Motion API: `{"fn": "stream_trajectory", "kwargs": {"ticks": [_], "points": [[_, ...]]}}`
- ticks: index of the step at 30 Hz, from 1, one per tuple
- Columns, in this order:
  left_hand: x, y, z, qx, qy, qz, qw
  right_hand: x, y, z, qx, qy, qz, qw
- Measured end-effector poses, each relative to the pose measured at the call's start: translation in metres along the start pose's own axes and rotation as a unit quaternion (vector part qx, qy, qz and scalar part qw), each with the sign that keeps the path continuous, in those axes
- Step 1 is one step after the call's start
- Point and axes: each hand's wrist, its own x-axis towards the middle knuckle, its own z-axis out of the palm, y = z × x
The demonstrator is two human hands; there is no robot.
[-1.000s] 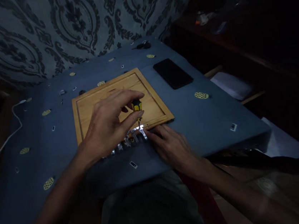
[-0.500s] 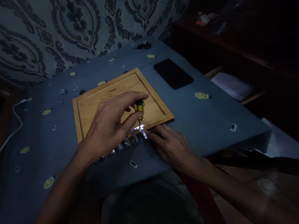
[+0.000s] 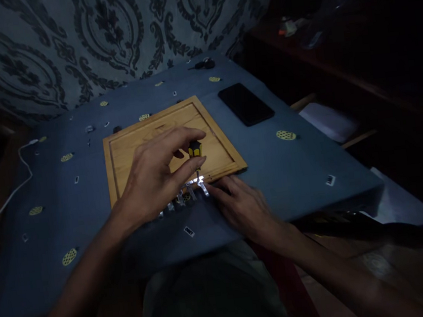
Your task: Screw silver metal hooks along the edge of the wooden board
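Observation:
My left hand (image 3: 155, 170) is closed on a small screwdriver (image 3: 195, 149) with a yellow and black handle, thumb and fingers pinching it. The shaft stands nearly upright, its tip down at a shiny metal strip with hooks (image 3: 189, 194) along the near edge of a framed wooden board (image 3: 213, 127). My right hand (image 3: 241, 203) lies low at the board's near right corner, fingers bent, its foremost fingertip against the rightmost metal hook (image 3: 203, 188). My left hand and wrist cover part of the board and the strip's left end.
A black phone (image 3: 245, 103) lies right of the board on the blue patterned tablecloth (image 3: 312, 167). At the far edge is a dark tool (image 3: 204, 64). Small bits (image 3: 89, 128) lie left of the board, and a white cable (image 3: 6, 202) runs down the left side. An open drawer (image 3: 327, 120) is at right.
The screwdriver handle has shifted slightly left and my left fingers have moved a little with it. My right hand and the board stay in place.

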Motion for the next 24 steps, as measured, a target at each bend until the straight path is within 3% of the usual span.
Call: {"fn": "stream_trajectory", "kwargs": {"ticks": [5,11,16,20,24], "points": [[0.000,0.000,0.002,0.010,0.019,0.016,1.000,0.000,0.000,-0.002,0.002,-0.006,-0.004,1.000],[-0.002,0.001,0.000,0.000,0.014,-0.019,1.000,-0.001,0.000,-0.001,0.008,-0.013,0.008,1.000],[-0.003,-0.001,-0.004,-0.054,0.106,-0.075,0.990,-0.001,0.000,-0.001,0.011,-0.022,0.010,1.000],[-0.007,-0.020,-0.006,-0.157,0.182,-0.173,0.955,-0.001,0.001,0.001,0.017,-0.001,0.009,1.000],[-0.015,-0.056,-0.004,-0.214,0.166,-0.259,0.927,-0.001,0.003,0.004,0.011,0.023,-0.010,1.000]]}}
